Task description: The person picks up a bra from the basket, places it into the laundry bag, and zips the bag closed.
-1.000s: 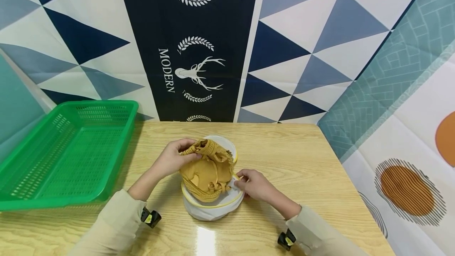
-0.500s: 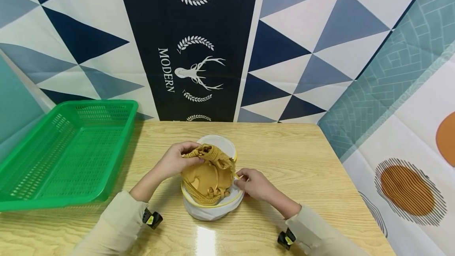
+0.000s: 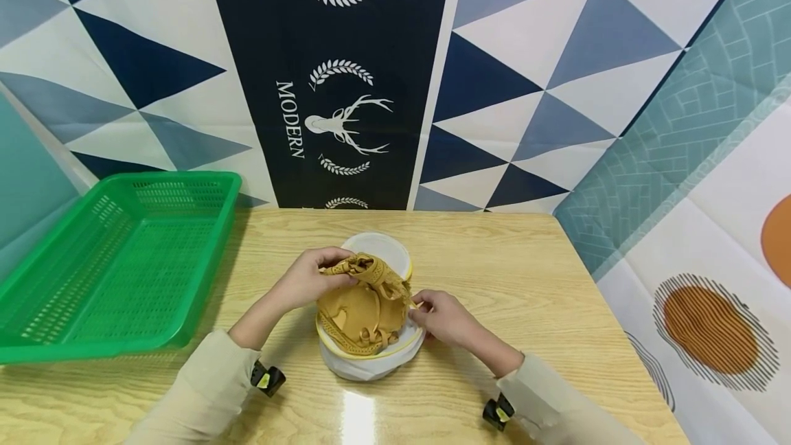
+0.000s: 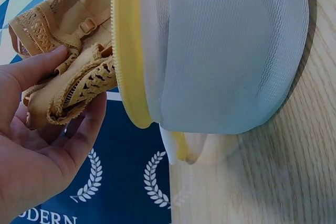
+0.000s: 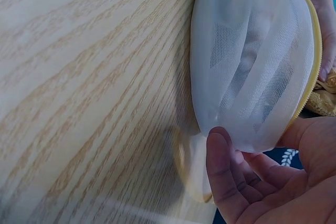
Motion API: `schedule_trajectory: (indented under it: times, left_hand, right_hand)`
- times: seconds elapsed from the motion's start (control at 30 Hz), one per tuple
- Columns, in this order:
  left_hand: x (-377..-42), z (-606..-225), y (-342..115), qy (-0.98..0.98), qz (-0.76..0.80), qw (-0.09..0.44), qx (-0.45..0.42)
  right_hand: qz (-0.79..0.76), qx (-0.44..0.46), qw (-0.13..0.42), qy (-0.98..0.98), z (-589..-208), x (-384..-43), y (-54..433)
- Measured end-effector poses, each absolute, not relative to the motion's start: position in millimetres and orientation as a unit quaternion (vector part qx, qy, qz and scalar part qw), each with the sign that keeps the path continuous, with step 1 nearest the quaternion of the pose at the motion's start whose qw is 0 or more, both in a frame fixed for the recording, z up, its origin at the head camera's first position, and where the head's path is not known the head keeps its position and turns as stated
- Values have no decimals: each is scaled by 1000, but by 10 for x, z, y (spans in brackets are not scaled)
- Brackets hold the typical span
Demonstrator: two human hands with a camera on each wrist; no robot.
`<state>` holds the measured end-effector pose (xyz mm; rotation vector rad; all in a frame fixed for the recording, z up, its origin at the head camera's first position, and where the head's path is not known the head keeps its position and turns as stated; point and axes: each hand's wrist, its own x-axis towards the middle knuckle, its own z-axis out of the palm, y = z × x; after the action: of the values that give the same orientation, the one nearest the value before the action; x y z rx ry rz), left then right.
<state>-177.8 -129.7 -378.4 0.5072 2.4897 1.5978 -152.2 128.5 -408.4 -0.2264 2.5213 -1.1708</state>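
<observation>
A mustard-tan bra (image 3: 358, 314) with lace-edged bands and strap adjusters lies bunched in the mouth of a white mesh laundry bag (image 3: 363, 369). Yellow zipper tape (image 4: 126, 51) runs round the bag's rim, and its round flap (image 3: 380, 247) is folded back behind. My left hand (image 3: 309, 279) pinches the folded lace band between thumb and fingers, above the bag's far left side. At the right rim, my right hand (image 3: 446, 319) holds the bag's edge, thumb on the inside and fingers outside against the mesh (image 5: 252, 72). The bra's underside is hidden in the bag.
A green plastic basket (image 3: 213, 280) with perforated sides stands on the left of the wooden table (image 3: 494, 266). Patterned cloth (image 3: 346, 177) hangs behind the table's back edge, and more covers the right side.
My left hand has shifted slightly right, bringing the bra's lace band a little lower toward the bag. My right hand keeps its place on the rim.
</observation>
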Motion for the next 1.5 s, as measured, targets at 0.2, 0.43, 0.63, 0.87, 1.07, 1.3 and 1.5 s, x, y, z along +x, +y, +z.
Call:
schedule_trajectory:
  times: [0.2,0.43,0.63,0.87,1.07,1.3,1.5]
  left_hand:
    - [-1773,-3790,-1289,832,524,77,167]
    - [-1773,-3778,-1283,843,504,67,176]
    - [-1789,-3789,-1265,851,490,64,176]
    - [-1785,-3803,-1239,857,475,67,186]
    - [-1767,-3796,-1210,859,466,69,201]
    - [-1759,-3793,-1182,862,453,66,220]
    - [-1754,-3783,-1156,864,437,62,243]
  right_hand:
    - [-407,-74,168,895,-4069,-1527,1264]
    - [-405,-83,162,896,-4092,-1556,1273]
    - [-404,-90,161,896,-4095,-1566,1280]
    - [-409,-91,164,893,-4089,-1569,1277]
    - [-411,-89,167,892,-4092,-1566,1281]
    - [-414,-92,159,891,-4091,-1562,1286]
    - [-411,-94,149,894,-4090,-1566,1278]
